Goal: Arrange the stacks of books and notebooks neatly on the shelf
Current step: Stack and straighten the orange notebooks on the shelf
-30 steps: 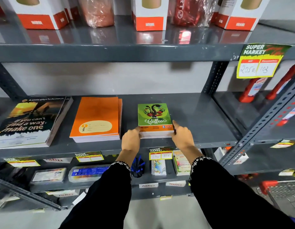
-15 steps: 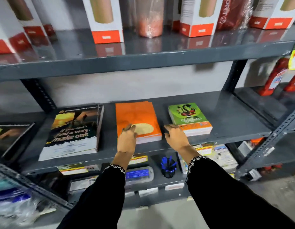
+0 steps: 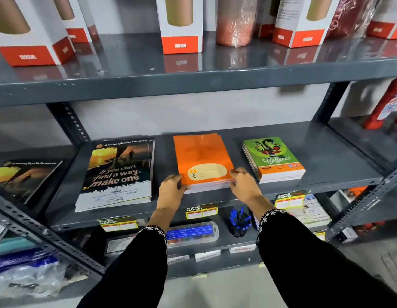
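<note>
A stack of orange notebooks (image 3: 202, 156) lies flat in the middle of the grey shelf (image 3: 326, 165). My left hand (image 3: 171, 190) grips its front left corner. My right hand (image 3: 244, 185) grips its front right corner, fingers pinched on the edges. To the right a smaller stack of green "Coffee" notebooks (image 3: 273, 158) lies slightly fanned. Left of the orange stack rests a stack of dark "If you can't find a way, make one" books (image 3: 119, 174).
Another dark book (image 3: 24, 176) lies on the neighbouring shelf at far left. White and red 1000ML boxes (image 3: 181, 23) stand on the shelf above. Below are a blue pen cup (image 3: 238, 223), a pencil case (image 3: 191, 234) and price tags. Angled steel uprights frame both sides.
My hands left the green Coffee stack, moved left and now grip the front corners of the orange stack. The view has shifted left and closer.
</note>
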